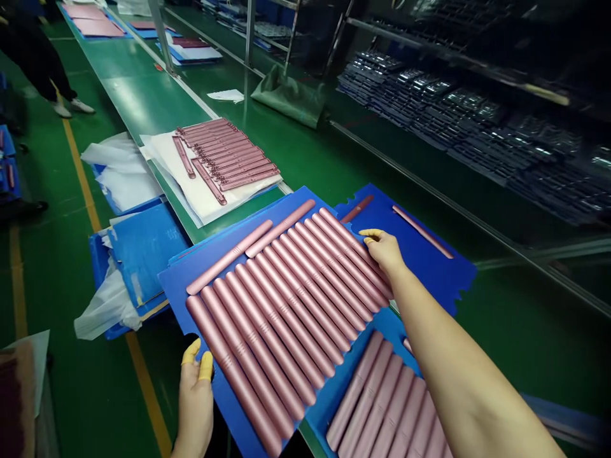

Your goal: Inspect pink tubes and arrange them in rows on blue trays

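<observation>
A blue plastic sheet [174,286] bears a close row of long, rounded pink metallic strips [277,312], with two more laid crosswise along its far edge. My left hand [195,397], yellow covers on its fingertips, grips the near left edge at a cut-out. On the opposite edge, my right hand [386,251] pinches the sheet beside the last strips, its fingertips also covered in yellow. Under the sheet's near right side stands a blue box [327,407] holding more pink strips [396,407]. The sheet is tilted and partly overhangs the box.
A second blue sheet [415,273] with a few strips lies at right. Beyond, flat pink parts [229,152] rest on white paper [165,152] on the green bench [128,89]. Blue bins [153,248] stand left, loaded racks [429,114] right. A person's legs [42,57] show far left.
</observation>
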### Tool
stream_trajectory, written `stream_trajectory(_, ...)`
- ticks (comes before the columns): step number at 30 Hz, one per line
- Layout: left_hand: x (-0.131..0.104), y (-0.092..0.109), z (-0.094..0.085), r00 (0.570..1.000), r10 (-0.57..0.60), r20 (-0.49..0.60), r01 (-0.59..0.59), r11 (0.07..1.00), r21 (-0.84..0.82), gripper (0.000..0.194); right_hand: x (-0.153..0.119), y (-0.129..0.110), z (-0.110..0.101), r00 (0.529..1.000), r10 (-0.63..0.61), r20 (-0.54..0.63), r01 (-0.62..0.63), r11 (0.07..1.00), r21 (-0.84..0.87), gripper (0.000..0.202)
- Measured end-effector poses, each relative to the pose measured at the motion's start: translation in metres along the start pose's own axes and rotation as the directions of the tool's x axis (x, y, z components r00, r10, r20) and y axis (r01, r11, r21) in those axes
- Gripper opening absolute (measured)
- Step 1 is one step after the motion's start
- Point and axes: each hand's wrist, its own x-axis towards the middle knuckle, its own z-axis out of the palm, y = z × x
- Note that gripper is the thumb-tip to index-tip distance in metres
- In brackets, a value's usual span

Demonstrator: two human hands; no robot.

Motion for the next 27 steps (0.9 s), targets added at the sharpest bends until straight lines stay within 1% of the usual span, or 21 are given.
stream_trajectory(2,0.002,-0.003,0.001,1.0,-0.009,0.008,0.009,1.0,0.013,0.054,0.01,0.003,0.009,1.0,-0.016,0.019,0.016,1.0,-0.009,0.029)
stream_trajectory(5,0.004,-0.008,0.003,0.999,-0.023,0.035,0.022,0.999,0.036,0.054,0.016,0.013,0.015,1.0,-0.011,0.024,0.012,0.999,-0.037,0.031)
stream_trajectory(8,0.007,-0.008,0.003,0.999,-0.017,0.036,0.014,0.996,0.089,0.055,0.013,0.024,0.012,1.0,0.006,0.02,-0.005,0.998,-0.064,0.033)
stream_trajectory(12,0.013,0.0,0.003,0.999,-0.008,0.044,0.003,0.994,0.11,0.053,0.007,0.031,0.003,1.0,0.017,0.012,-0.016,0.996,-0.085,0.034)
stream_trajectory(16,0.019,0.008,0.003,0.998,0.01,0.058,-0.016,0.994,0.105,0.052,0.007,0.029,-0.002,1.0,0.005,0.005,-0.004,0.993,-0.114,0.035)
stream_trajectory(19,0.025,0.003,0.003,0.998,0.019,0.063,-0.028,0.99,0.141,0.055,0.011,0.024,0.002,1.0,-0.012,0.018,0.015,0.987,-0.162,0.036)
stream_trajectory(23,0.036,-0.011,0.0,0.989,0.048,0.137,-0.086,0.956,0.28,0.068,0.012,0.019,0.011,0.999,-0.021,0.043,0.031,0.966,-0.256,0.034)
stream_trajectory(25,0.041,-0.014,-0.006,0.977,0.061,0.205,-0.135,0.919,0.371,0.073,0.008,0.016,0.013,0.999,-0.037,0.037,0.046,0.953,-0.301,0.032)
stream_trajectory(27,0.048,-0.012,-0.015,0.954,0.058,0.294,-0.196,0.865,0.462,0.072,-0.001,0.013,0.01,0.998,-0.057,0.012,0.058,0.94,-0.337,0.031)
